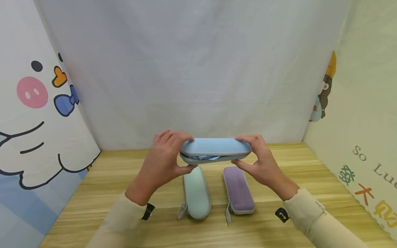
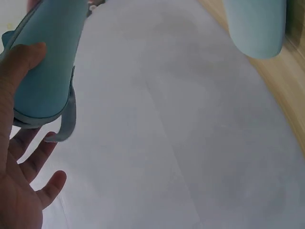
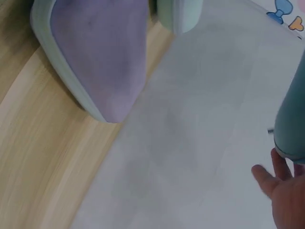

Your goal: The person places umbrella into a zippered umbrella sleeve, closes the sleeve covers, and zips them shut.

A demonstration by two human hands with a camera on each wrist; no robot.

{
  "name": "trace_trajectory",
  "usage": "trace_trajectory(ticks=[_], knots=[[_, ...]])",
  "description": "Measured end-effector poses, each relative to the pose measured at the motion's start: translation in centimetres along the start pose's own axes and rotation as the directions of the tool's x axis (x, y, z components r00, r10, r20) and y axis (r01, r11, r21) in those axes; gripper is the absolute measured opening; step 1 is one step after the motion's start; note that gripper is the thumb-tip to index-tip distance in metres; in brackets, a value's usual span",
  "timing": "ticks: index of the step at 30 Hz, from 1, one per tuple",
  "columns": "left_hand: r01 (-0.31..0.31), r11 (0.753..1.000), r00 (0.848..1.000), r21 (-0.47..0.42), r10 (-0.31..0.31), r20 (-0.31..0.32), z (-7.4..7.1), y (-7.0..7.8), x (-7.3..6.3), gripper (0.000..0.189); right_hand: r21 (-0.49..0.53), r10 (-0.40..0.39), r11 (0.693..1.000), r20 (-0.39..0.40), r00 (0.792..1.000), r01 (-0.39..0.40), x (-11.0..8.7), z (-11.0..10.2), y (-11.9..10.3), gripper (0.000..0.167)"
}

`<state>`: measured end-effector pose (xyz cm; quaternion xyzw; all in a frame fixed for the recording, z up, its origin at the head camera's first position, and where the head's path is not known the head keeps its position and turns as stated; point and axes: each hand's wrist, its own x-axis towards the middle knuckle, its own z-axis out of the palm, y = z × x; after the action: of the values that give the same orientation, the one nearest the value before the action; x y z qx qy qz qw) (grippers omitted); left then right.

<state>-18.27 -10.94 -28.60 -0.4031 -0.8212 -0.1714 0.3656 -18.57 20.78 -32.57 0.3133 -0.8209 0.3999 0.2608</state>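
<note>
A light blue zippered glasses case (image 1: 216,146) is held level above the table between both hands. Its front seam gapes a little, and some blue cloth (image 1: 204,157) shows in the slit. My left hand (image 1: 165,156) grips the left end, thumb below and fingers on top. At the other end, my right hand (image 1: 258,160) pinches the case the same way. In the left wrist view, a strap loop (image 2: 68,117) hangs from the case's end beside the fingers. The right wrist view shows only the edge of the case (image 3: 291,124) and part of that hand.
Below lie a mint green case (image 1: 197,193) and a purple case (image 1: 238,191), each with a wrist strap, on the wood-grain table (image 1: 124,193). A white cloth backdrop (image 1: 198,69) hangs behind. Printed cartoon panels stand at the left (image 1: 18,137) and right (image 1: 356,120).
</note>
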Motion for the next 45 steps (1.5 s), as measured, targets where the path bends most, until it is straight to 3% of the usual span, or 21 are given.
trace_trajectory(ticks=[3,7,11,14,17,20,23,27,31,36,41,43,45], knots=[[0.013,0.995,0.999,0.095,-0.017,0.038,0.9,-0.2,-0.2,0.079,0.024,-0.013,1.0,-0.061,0.998,0.015,-0.1,-0.3,-0.7,0.072],[-0.04,0.973,0.998,0.226,0.026,0.064,2.5,0.5,0.1,0.082,-0.021,-0.107,0.994,-0.108,0.988,0.105,0.0,0.2,-2.3,0.068],[-0.081,0.951,0.997,0.298,0.074,0.036,4.0,1.3,0.5,0.083,-0.095,-0.204,0.977,-0.143,0.968,0.192,0.2,0.9,-3.6,0.066],[-0.086,0.951,0.996,0.298,0.089,0.002,5.0,1.8,0.6,0.083,-0.133,-0.224,0.97,-0.166,0.96,0.204,0.2,1.3,-4.3,0.066],[-0.087,0.964,0.994,0.249,0.1,-0.037,6.0,1.9,0.5,0.085,-0.135,-0.221,0.971,-0.176,0.959,0.199,0.1,1.9,-4.9,0.068],[-0.089,0.982,0.991,0.168,0.103,-0.08,6.7,1.6,0.2,0.091,-0.075,-0.192,0.98,-0.148,0.97,0.182,0.0,2.2,-5.4,0.072],[-0.088,0.993,0.989,0.08,0.097,-0.112,6.8,1.0,-0.2,0.095,0.081,-0.132,0.987,-0.084,0.988,0.139,0.1,2.0,-5.7,0.079],[-0.084,0.996,0.989,-0.024,0.08,-0.126,6.6,0.4,-0.4,0.099,0.264,-0.065,0.962,-0.011,0.998,0.066,0.2,1.3,-5.9,0.081],[-0.088,0.993,0.988,-0.074,0.078,-0.131,6.5,0.2,-0.5,0.104,0.218,-0.101,0.971,-0.008,0.995,0.1,0.3,1.3,-5.7,0.072],[-0.078,0.983,0.985,-0.164,0.051,-0.162,6.8,1.0,-0.5,0.104,0.166,-0.151,0.973,-0.069,0.986,0.161,0.1,2.4,-5.6,0.068],[-0.047,0.965,0.988,-0.257,0.006,-0.157,6.8,1.7,-0.7,0.102,0.217,-0.111,0.969,-0.051,0.993,0.119,-0.1,2.9,-5.6,0.067],[-0.045,0.957,0.986,-0.286,-0.003,-0.165,6.6,1.7,-0.8,0.101,0.344,-0.032,0.939,0.026,0.999,0.021,0.0,2.5,-5.3,0.064],[-0.062,0.948,0.985,-0.311,0.007,-0.175,6.4,1.4,-0.7,0.099,0.49,0.072,0.863,0.119,0.99,-0.121,0.2,1.8,-5.0,0.057]])
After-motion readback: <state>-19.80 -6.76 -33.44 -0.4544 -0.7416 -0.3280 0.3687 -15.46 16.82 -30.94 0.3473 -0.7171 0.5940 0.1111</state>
